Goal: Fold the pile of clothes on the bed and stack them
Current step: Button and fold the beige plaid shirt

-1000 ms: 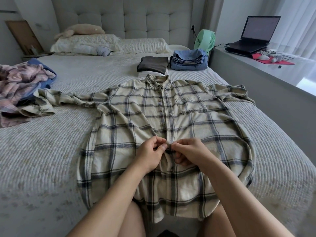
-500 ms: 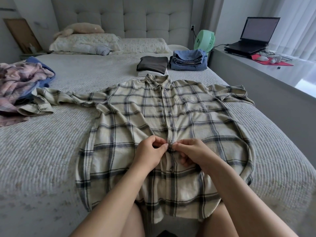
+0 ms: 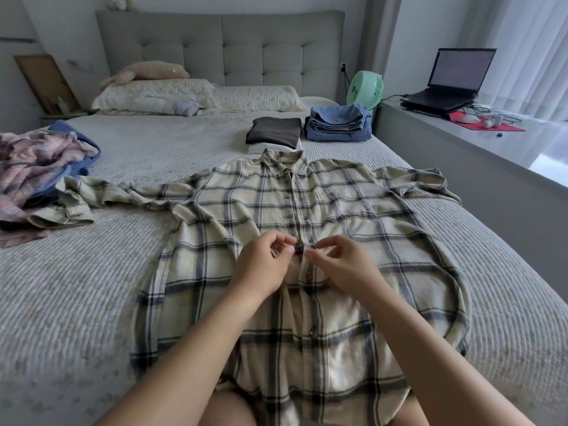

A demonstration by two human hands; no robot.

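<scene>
A green fan [image 3: 365, 89] is standing beside the tufted headboard [image 3: 221, 47]. A laptop [image 3: 451, 78] is sitting open on the ledge [image 3: 491, 146], with a red mat [image 3: 488, 126] lying just beside it. Pillows [image 3: 153, 93] are lying against the headboard, a plush toy [image 3: 144, 75] resting on top.

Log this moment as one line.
stage: buttoning | item: plaid shirt flat on bed | hands: left, right at placket

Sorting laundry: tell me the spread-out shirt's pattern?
Cream plaid shirt with dark check lines, seen in the head view.
</scene>
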